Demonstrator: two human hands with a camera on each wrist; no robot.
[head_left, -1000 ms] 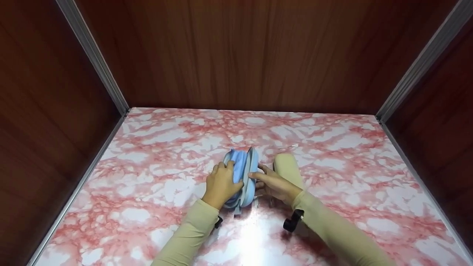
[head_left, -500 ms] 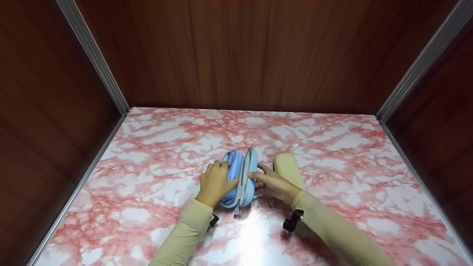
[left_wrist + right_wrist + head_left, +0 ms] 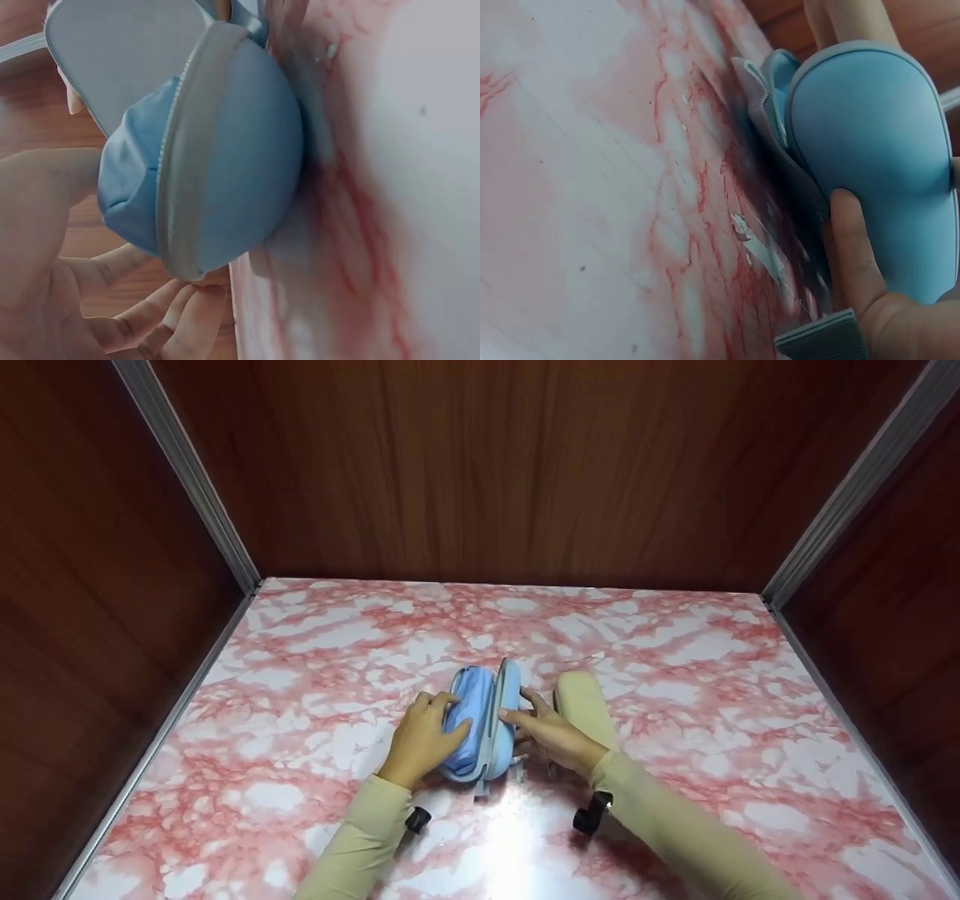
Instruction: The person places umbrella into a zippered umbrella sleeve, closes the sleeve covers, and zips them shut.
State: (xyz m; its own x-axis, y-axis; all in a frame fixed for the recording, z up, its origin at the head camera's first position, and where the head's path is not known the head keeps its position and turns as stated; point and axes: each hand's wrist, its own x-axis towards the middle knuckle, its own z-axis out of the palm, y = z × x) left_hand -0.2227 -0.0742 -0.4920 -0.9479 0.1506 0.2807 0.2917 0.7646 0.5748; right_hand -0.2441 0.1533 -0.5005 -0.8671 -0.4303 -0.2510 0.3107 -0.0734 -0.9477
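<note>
Dark wood-grain panels [image 3: 480, 472] rise behind and to both sides of a red-and-white marbled surface [image 3: 675, 660]. Near its middle lies a blue zip case [image 3: 504, 754], unzipped, its long axis running away from the person, the far end angled slightly right. Its lid stands tilted up on the right. A beige oblong case [image 3: 583, 701] lies just right of it, partly covered by the right hand and sleeve [image 3: 675, 817]. Glossy blue fabric [image 3: 472, 701], bundled lengthwise, fills the left half and bulges above the zip.

The left hand [image 3: 426, 733] is nearer that fabric, which lies immediately to its right: the grip is loose, thumb against the bundle, fingers spread along the case's left side. The right hand [image 3: 553, 735] pinches the lid, thumb at its edge, fingers behind. Smallest, a grey tab [image 3: 481, 790] sticks out at the near end.
</note>
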